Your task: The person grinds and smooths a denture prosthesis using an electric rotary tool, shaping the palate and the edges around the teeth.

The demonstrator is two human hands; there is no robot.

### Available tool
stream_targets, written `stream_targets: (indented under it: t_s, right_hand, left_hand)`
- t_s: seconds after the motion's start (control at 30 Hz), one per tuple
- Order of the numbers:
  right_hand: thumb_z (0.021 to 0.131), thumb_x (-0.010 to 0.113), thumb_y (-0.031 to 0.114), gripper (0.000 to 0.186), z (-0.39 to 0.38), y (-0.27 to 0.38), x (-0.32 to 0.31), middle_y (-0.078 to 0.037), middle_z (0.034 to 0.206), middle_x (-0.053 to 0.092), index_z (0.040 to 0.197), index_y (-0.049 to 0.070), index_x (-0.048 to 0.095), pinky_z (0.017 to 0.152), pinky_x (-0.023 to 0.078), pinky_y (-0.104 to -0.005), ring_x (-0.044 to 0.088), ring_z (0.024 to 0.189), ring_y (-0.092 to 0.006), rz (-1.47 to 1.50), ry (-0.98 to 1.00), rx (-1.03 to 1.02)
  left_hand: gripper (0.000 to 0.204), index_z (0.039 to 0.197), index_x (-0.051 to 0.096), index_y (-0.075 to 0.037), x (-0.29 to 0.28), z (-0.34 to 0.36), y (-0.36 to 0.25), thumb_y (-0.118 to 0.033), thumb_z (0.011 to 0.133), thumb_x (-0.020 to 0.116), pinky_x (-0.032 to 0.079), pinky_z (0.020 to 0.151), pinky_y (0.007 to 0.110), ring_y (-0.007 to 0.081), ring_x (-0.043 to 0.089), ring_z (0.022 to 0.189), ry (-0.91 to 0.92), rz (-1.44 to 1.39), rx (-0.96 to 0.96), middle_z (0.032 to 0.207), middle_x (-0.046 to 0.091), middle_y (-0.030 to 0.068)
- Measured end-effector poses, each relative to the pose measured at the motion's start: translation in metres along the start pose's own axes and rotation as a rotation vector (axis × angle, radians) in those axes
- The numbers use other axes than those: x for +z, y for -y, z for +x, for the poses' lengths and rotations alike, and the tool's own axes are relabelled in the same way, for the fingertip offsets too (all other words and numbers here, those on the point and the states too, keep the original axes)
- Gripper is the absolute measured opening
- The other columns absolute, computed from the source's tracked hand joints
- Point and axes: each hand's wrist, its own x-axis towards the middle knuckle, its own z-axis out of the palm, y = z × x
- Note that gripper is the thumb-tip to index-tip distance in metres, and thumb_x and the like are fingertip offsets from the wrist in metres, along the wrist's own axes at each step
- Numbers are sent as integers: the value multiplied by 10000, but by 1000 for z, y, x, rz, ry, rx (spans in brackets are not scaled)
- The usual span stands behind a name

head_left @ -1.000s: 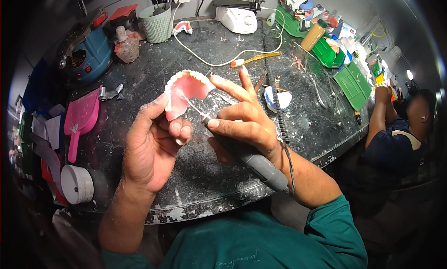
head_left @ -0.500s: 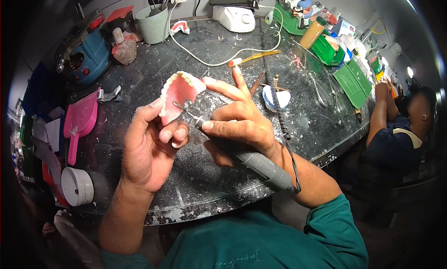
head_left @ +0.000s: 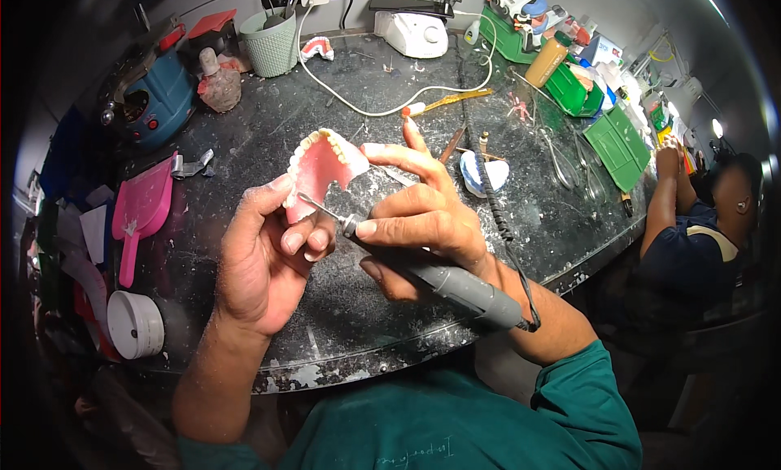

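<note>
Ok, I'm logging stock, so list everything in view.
Denture: one, pink and cream, left of centre
Handpiece: one, dark grey, centre
Bench: one, black, beneath
Dustpan: one, pink, left
Tub: one, white, lower left
Machine: one, blue, upper left
Basket: one, pale green, back left
Dental model: one, red and white, beside basket
Dial box: one, white, back
Trays: several, green, right
Person: one, navy top, far right
Smaller clutter: uncounted, mixed, right
Left fingers: several, bare, on denture
Right fingers: several, bare, on handpiece
</note>
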Motion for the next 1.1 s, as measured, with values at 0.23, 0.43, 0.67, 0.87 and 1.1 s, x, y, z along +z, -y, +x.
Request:
stream_targets:
  t_s: [0.23, 0.43, 0.67, 0.87, 1.1]
  right_hand:
    - [643, 822, 8, 449, 1, 3, 1, -2, 927, 635, 1043, 149, 675, 1150, 209, -641, 588, 1213, -328, -13, -30, 29]
    - [634, 843, 35, 474, 0, 1, 2, 14, 899, 651, 1058, 161, 673, 1151, 206, -642, 582, 1219, -329, 13, -49, 47]
    - [658, 843, 40, 455, 0, 3, 2, 7, 918, 661, 1062, 162, 676, 1153, 209, -629, 573, 1236, -324, 58, -50, 84]
    - [683, 817, 62, 392, 0, 1, -1, -24, 917, 667, 1043, 133, 677, 1154, 203, -637, 572, 1229, -382, 106, -18, 74]
    - [682, 814, 62, 391, 1, 5, -3, -33, 927, 675, 1048, 121, 690, 1145, 220, -647, 567, 1236, -407, 116, -4, 62]
  left_hand:
    - [298, 794, 564, -96, 3, -1, 1, -310, 990, 497, 385, 657, 291, 159, 522, 692, 12, 65, 20, 601, 469, -18]
    - [306, 781, 558, -102, 4, -2, 0, -314, 991, 491, 383, 656, 289, 155, 521, 689, 50, 64, 17, 598, 465, -18]
    - [313, 774, 568, -107, 4, -1, 0, -320, 991, 494, 386, 660, 283, 152, 516, 686, 34, 57, -2, 583, 468, -23]
    - [314, 774, 571, -106, 4, -1, 0, -320, 991, 499, 392, 668, 294, 158, 512, 685, 31, 40, 4, 571, 461, -22]
    - [317, 752, 565, -103, 4, -1, 0, -306, 988, 507, 392, 661, 306, 161, 518, 697, 61, 9, 10, 560, 454, -18]
